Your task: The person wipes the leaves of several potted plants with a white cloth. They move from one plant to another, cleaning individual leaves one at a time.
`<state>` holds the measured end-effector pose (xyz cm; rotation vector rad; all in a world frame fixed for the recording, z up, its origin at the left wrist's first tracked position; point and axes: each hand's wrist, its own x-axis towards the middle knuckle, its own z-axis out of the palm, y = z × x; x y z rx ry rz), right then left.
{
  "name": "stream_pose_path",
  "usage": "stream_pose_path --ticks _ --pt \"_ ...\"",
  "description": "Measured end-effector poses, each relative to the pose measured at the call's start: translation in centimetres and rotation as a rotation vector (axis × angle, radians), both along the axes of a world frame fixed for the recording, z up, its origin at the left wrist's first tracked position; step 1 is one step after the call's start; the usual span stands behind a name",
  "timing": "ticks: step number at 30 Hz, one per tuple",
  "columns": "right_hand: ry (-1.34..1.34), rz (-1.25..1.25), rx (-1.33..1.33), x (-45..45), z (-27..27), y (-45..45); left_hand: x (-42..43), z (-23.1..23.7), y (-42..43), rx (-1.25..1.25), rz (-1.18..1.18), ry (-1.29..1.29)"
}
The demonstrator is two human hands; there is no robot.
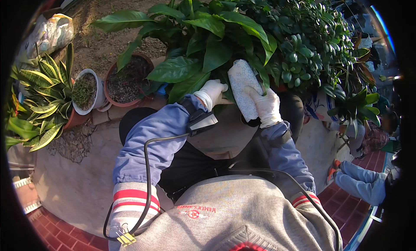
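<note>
My right hand (267, 107), in a white glove, grips a folded white cloth (243, 85) with a small blue pattern. The cloth lies up against the leaves of a broad-leaved potted plant (177, 70). My left hand (213, 92), also gloved in white, is curled at the plant's lower leaves, just left of the cloth. A dark green leaf shows between the two hands; whether my left fingers pinch it is hidden. Both forearms wear blue sleeve covers, with a strapped device (202, 123) on the left wrist.
Left stand a brown pot of soil (143, 61), a white pot (100, 88) with small growth, and a variegated snake plant (48, 88). A dense small-leaved shrub (312, 49) and a blue-and-white pot (317, 104) are right. Cables (148, 166) run along my arms. People (360, 186) are at right.
</note>
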<state>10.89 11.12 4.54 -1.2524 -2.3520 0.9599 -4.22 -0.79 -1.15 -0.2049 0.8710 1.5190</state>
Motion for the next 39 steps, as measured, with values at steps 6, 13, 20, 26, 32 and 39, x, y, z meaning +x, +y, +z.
stream_pose_path --ticks 6,13,20,26,32,39 --pt "0.298 0.030 -0.226 0.2 1.1 -0.8 0.2 -0.9 0.6 -0.016 -0.036 0.073" --pt "0.100 0.185 0.135 0.0 0.6 -1.6 -0.2 -0.5 0.1 0.026 -0.130 0.178" --pt "0.042 0.092 0.086 2.0 0.9 -0.8 0.1 1.4 -0.2 0.093 -0.124 0.154" --pt "0.107 0.141 0.048 2.4 1.7 -2.1 0.1 1.3 -0.1 0.077 -0.106 0.126" --pt "0.160 0.193 0.007 3.8 1.4 -3.0 -0.1 0.6 0.4 -0.039 -0.049 0.159" --pt "0.118 0.118 -0.010 4.0 1.4 -1.9 -0.2 0.4 -0.1 0.101 -0.044 0.116"
